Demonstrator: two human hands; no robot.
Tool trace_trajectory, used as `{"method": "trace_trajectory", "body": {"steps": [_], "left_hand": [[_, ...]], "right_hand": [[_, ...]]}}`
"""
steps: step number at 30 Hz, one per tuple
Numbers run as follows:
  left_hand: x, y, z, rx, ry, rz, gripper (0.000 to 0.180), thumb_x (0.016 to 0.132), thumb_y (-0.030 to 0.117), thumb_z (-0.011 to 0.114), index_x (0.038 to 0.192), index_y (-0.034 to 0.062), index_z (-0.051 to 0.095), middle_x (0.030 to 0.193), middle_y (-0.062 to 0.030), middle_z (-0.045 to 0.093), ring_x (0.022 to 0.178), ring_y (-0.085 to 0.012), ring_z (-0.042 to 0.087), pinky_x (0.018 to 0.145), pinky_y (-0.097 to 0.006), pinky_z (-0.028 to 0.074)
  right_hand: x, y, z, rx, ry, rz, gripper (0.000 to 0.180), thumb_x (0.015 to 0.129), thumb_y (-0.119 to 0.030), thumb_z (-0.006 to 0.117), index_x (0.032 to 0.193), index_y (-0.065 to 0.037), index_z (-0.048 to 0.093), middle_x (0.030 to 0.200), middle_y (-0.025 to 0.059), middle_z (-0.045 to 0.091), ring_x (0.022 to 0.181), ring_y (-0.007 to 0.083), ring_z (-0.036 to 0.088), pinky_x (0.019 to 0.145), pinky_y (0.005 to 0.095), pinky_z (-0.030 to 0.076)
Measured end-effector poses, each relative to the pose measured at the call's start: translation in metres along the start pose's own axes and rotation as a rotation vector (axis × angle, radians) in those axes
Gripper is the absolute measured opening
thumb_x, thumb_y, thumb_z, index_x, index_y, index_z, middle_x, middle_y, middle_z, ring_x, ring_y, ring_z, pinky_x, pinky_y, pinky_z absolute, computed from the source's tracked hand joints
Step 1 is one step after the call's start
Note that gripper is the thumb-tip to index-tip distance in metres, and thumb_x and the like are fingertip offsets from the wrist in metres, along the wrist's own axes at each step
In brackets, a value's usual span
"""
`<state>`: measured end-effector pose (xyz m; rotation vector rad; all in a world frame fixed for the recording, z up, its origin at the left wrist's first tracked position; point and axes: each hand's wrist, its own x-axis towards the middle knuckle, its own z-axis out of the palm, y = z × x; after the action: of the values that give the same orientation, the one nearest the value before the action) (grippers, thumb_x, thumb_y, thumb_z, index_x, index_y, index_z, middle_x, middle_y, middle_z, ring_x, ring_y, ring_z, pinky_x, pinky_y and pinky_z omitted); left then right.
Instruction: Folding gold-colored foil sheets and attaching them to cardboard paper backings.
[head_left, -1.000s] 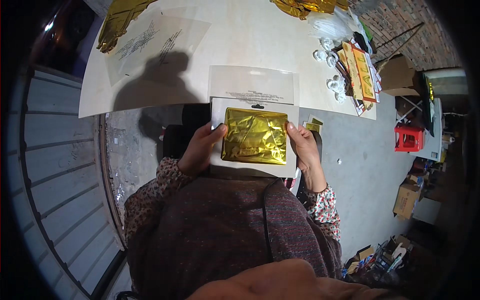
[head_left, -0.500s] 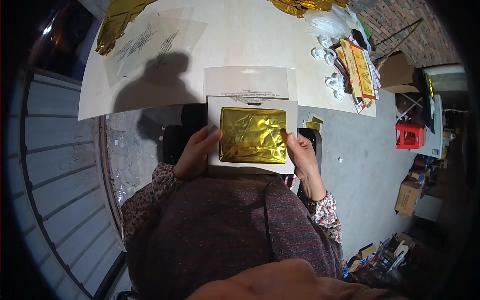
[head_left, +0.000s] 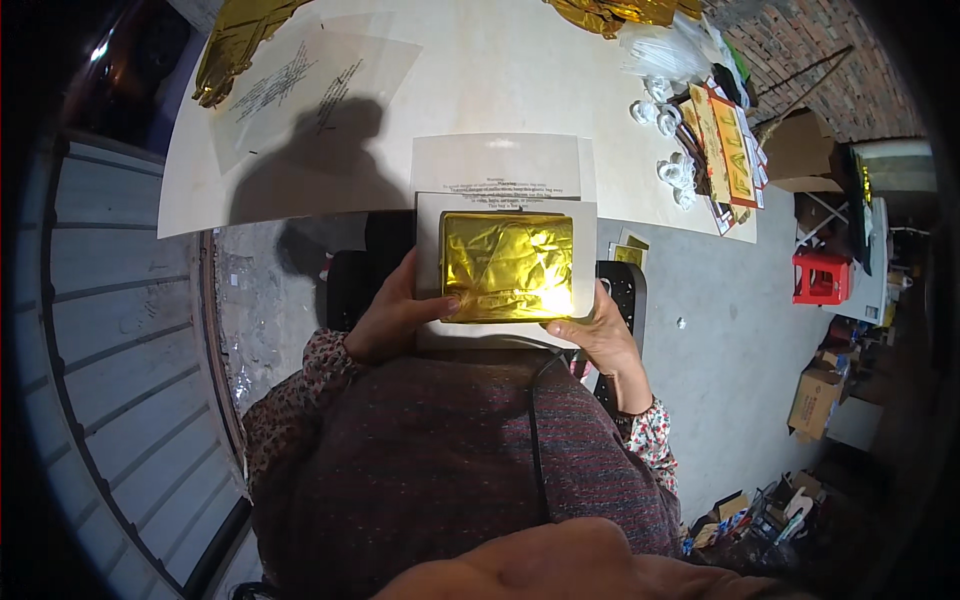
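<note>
My left hand (head_left: 395, 318) and right hand (head_left: 597, 338) pinch the near corners of a white card (head_left: 430, 225), thumbs pressed on the folded gold foil (head_left: 508, 265) to keep it centred, just near of the table's (head_left: 480, 90) edge.

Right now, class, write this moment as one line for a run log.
left hand: holds white card's left edge | right hand: holds lower right corner | folded gold foil: flat on white card | table: beyond
</note>
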<state>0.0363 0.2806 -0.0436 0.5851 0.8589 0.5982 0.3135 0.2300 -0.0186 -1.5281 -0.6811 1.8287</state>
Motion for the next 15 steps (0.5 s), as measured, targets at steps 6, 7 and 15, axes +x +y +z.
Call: {"method": "trace_trajectory", "body": {"steps": [6,7,15], "left_hand": [[-0.001,0.006,0.000,0.106,0.018,-0.040,0.062,0.085,0.007,0.071,0.137,-0.0006,0.038,0.125,-0.0084,0.056,0.114,-0.0151,0.054,0.100,-0.032,0.043],[-0.002,0.006,0.000,0.133,0.034,-0.047,0.057,0.086,0.008,0.071,0.134,-0.0007,0.041,0.121,-0.0080,0.058,0.111,-0.0144,0.055,0.098,-0.032,0.044],[-0.009,0.002,-0.002,0.149,0.046,-0.043,0.042,0.092,0.016,0.065,0.127,-0.0018,0.049,0.112,-0.0062,0.063,0.100,-0.0110,0.059,0.087,-0.028,0.049]], "right_hand": [[0.006,0.017,-0.014,0.117,-0.006,0.013,0.076,0.069,-0.012,0.087,0.133,-0.001,0.047,0.123,0.0063,0.061,0.111,0.0163,0.059,0.099,0.0319,0.045],[0.008,0.022,-0.019,0.074,-0.034,-0.003,0.073,0.073,-0.017,0.085,0.134,-0.001,0.047,0.124,0.0061,0.060,0.112,0.0164,0.059,0.099,0.0316,0.045],[0.014,0.012,-0.005,0.383,0.184,-0.058,0.040,0.093,-0.030,0.065,0.123,-0.003,0.060,0.113,0.0050,0.067,0.101,0.0139,0.063,0.093,0.0260,0.047]]}}
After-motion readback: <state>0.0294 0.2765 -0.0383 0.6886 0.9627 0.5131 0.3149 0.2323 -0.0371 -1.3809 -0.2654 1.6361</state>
